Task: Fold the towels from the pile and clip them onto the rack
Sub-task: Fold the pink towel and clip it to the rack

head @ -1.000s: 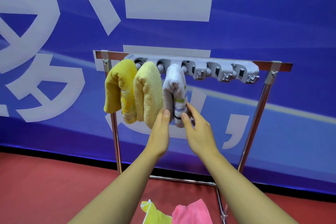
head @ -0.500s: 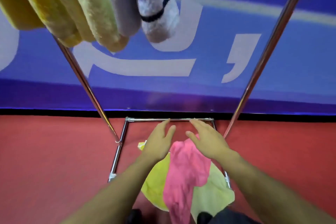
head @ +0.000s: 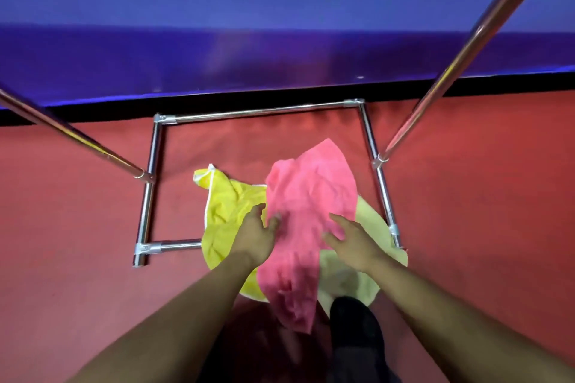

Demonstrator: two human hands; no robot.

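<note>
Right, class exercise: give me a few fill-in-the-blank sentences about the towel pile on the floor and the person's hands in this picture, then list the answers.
1. The towel lying on top of the pile is ____ in colour.
2. The bright yellow towel lies under the left hand, while the right hand is above the ____ green towel.
3. The pile sits on the ____ floor, inside the rack's metal base frame.

Missing words: pink; pale; red

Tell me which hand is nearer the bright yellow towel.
Left. The left hand lies at the yellow towel's right edge, fingertips on the pink towel; the right hand is beyond the pink one.
</note>
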